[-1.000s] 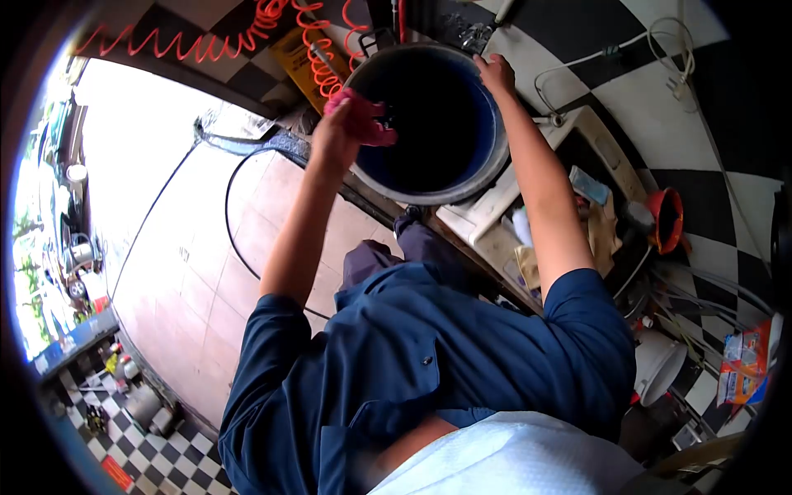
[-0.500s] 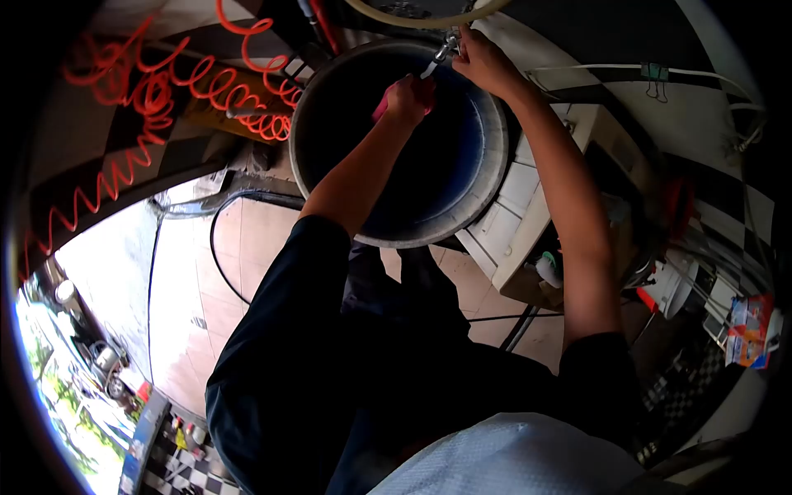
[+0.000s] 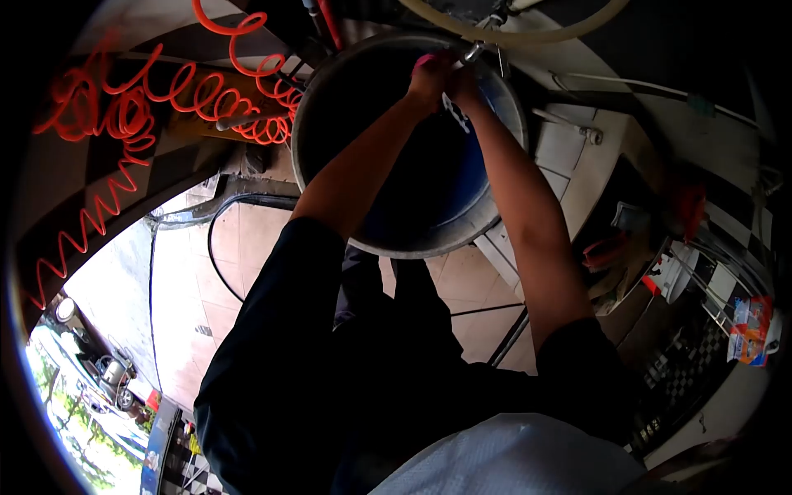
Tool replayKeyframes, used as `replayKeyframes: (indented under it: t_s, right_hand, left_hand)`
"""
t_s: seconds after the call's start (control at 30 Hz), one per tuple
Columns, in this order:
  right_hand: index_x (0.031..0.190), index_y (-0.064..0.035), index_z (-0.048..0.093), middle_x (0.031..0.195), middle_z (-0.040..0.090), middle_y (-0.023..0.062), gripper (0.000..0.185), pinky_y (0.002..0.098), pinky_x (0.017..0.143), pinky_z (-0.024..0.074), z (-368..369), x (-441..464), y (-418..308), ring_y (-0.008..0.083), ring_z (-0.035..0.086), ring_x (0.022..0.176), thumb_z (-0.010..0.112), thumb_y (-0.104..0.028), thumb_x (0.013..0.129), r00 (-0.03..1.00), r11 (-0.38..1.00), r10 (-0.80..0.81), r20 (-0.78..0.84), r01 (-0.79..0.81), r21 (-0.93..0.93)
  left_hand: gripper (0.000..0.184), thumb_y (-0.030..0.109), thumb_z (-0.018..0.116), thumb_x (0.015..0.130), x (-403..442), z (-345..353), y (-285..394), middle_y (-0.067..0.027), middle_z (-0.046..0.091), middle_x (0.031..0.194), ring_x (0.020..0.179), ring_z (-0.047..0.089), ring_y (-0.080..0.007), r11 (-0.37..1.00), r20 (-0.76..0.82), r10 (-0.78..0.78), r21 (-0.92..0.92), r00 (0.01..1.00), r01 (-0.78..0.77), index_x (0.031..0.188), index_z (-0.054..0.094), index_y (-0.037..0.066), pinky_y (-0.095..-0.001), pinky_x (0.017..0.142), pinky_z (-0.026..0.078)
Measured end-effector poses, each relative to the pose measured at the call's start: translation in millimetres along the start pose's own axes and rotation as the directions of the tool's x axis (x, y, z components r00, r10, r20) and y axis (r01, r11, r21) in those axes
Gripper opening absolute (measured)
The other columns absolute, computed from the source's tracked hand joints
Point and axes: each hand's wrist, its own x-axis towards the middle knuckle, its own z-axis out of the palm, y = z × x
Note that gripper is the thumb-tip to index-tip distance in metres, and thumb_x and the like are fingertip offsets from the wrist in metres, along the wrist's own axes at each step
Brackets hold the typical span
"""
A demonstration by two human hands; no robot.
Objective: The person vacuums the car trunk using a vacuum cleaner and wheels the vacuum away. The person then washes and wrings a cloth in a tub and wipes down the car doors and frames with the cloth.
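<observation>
My left hand point(image 3: 425, 84) is closed around a small pink thing, perhaps a cloth point(image 3: 426, 61), over the upper part of a big round tub point(image 3: 450, 242). Right beside it, my right hand point(image 3: 462, 84) is under the metal tap point(image 3: 473, 53); its fingers are dark and mostly hidden. Water point(image 3: 456, 114) falls past my hands into the tub. The tub has a grey rim and a dark blue inside.
Coiled orange air hose point(image 3: 198, 91) hangs at the upper left. A pale hose point(image 3: 536, 37) curves above the tap. To the right stands a white cabinet point(image 3: 569, 140) with a pipe end point(image 3: 591, 134). A black cable point(image 3: 211, 247) lies on the tiled floor point(image 3: 256, 223).
My right hand has come off the tap handle and down beside my left hand under the spout. Water now splashes below my hands. The view has shifted slightly.
</observation>
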Motion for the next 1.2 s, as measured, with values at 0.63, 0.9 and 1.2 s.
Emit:
replayKeyframes:
  t_s: [0.63,0.9,1.2]
  right_hand:
    - [0.116,-0.0104,0.056,0.096,0.065,0.0173,0.04,0.0399,0.077,0.0493,-1.6,12.8,3.7,0.0317,0.062,0.093,0.062,-0.027,0.08,1.0,0.981,0.006,-0.006,-0.007,-0.194]
    - [0.115,-0.0032,0.054,0.097,0.062,0.0147,0.047,0.0333,0.075,0.049,-43.2,-22.1,-73.6,0.0223,0.062,0.084,0.069,-0.006,0.071,0.984,0.968,0.174,0.032,-0.177,0.179]
    - [0.122,-0.0007,0.048,0.118,0.053,0.0104,0.053,0.0303,0.09,0.0437,-100.1,-88.8,-108.7,0.0181,0.052,0.104,0.071,-0.001,0.075,0.984,0.9,0.05,-0.169,0.029,0.435]
  left_hand:
    - [0.036,0.033,0.056,0.091,-19.8,20.0,-46.2,-0.0043,0.059,0.11,0.098,0.054,-0.0156,0.673,-0.084,-0.227,-0.734,0.97,0.094,0.114,0.055,0.006,-0.0303,0.084,0.042]
    - [0.059,0.057,0.036,0.092,-2.3,41.7,-52.5,-0.0144,0.055,0.118,0.111,0.051,-0.0315,0.069,0.331,-0.087,-0.939,0.94,0.337,0.119,0.05,0.007,-0.0457,0.097,0.038]
    - [0.027,0.027,0.045,0.095,60.2,35.6,-101.3,-0.016,0.051,0.103,0.092,0.055,-0.0328,-0.185,0.211,-0.396,-0.972,0.894,0.148,0.112,0.043,0.006,-0.0498,0.087,0.047]
